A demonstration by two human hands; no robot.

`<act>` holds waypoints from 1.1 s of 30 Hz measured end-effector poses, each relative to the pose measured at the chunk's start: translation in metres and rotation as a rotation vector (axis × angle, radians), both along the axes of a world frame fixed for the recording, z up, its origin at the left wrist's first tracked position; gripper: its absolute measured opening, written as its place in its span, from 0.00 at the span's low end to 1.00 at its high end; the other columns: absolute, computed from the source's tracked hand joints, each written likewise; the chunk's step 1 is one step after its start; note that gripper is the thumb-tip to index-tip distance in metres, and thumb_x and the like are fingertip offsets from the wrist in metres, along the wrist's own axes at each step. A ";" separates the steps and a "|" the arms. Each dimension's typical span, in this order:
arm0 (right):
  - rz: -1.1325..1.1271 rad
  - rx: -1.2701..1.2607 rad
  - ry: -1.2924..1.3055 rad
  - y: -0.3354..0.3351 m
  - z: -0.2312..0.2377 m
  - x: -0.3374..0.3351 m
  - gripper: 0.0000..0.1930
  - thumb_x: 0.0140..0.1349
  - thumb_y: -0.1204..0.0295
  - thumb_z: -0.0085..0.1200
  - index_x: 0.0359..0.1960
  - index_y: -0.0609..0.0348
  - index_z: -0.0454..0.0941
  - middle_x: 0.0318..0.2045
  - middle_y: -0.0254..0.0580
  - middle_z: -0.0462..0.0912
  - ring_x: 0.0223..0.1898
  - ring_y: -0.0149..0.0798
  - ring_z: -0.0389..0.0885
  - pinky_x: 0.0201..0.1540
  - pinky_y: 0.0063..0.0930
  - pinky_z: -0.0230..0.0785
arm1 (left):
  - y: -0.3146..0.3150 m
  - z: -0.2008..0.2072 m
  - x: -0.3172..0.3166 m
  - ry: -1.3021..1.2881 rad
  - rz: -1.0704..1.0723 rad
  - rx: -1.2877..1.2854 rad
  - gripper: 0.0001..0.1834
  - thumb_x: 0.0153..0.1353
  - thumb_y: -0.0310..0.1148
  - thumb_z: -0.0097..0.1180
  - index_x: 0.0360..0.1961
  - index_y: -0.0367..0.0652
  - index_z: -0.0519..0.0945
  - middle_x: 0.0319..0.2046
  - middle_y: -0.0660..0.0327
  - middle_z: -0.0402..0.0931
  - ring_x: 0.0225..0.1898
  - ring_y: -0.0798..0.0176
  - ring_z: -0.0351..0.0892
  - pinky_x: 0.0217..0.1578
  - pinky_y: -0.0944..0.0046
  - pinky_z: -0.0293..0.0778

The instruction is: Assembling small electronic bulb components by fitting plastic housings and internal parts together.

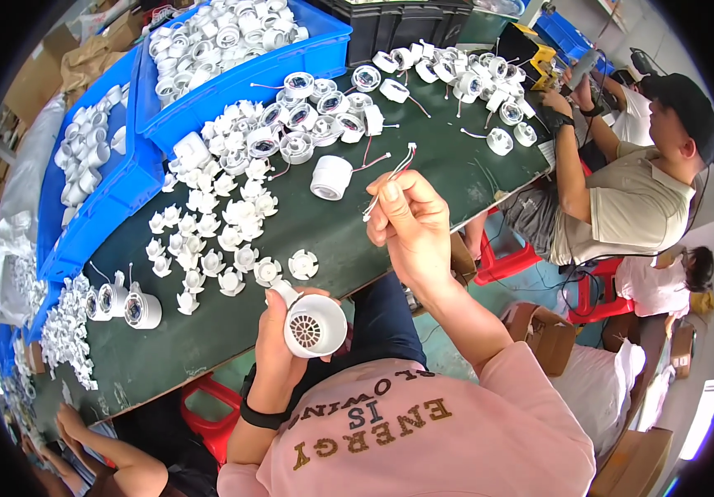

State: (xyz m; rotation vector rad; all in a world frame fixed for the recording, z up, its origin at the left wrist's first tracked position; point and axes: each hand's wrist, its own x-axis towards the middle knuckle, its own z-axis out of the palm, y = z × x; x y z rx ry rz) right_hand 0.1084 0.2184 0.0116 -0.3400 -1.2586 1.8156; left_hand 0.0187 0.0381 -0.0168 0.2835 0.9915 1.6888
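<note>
My left hand (276, 338) is wrapped around a white plastic cup-shaped housing (332, 325), its round mouth turned up to show a slotted round grille inside. Above the table edge, the thumb and fingers of my right hand (411, 217) pinch a thin wire lead (401, 163) with red and white strands and a small white connector at its upper end. A white cylindrical motor unit (331, 178) with its own wire lies just left of my right hand. White finned impellers (243, 219) are spread across the table beyond my left hand.
Blue bins (245, 79) of white parts line the table's far left side. Wired round units (299, 124) are heaped in front of them, with more (477, 74) farther right. A co-worker (630, 182) sits at the right. Another person's arms (112, 451) show at lower left.
</note>
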 end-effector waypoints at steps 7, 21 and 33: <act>-0.050 0.014 -0.027 0.008 -0.003 0.011 0.08 0.67 0.69 0.50 0.35 0.63 0.73 0.20 0.36 0.75 0.18 0.26 0.68 0.20 0.19 0.60 | 0.009 -0.002 0.003 -0.010 -0.022 -0.018 0.36 0.68 0.60 0.26 0.43 0.34 0.72 0.34 0.50 0.78 0.27 0.57 0.80 0.13 0.66 0.72; -0.203 0.111 -0.079 0.029 -0.016 0.061 0.06 0.60 0.78 0.56 0.38 0.63 0.74 0.33 0.48 0.83 0.29 0.30 0.81 0.32 0.21 0.74 | 0.015 -0.006 0.014 -0.033 -0.031 -0.015 0.35 0.69 0.57 0.25 0.42 0.33 0.72 0.34 0.48 0.78 0.25 0.58 0.80 0.13 0.65 0.73; -0.297 0.191 -0.099 0.055 -0.017 0.072 0.04 0.60 0.81 0.55 0.35 0.63 0.74 0.35 0.46 0.82 0.34 0.32 0.82 0.35 0.23 0.75 | 0.036 -0.006 0.013 -0.034 -0.038 -0.047 0.34 0.69 0.58 0.27 0.41 0.34 0.72 0.34 0.49 0.78 0.25 0.57 0.80 0.13 0.64 0.72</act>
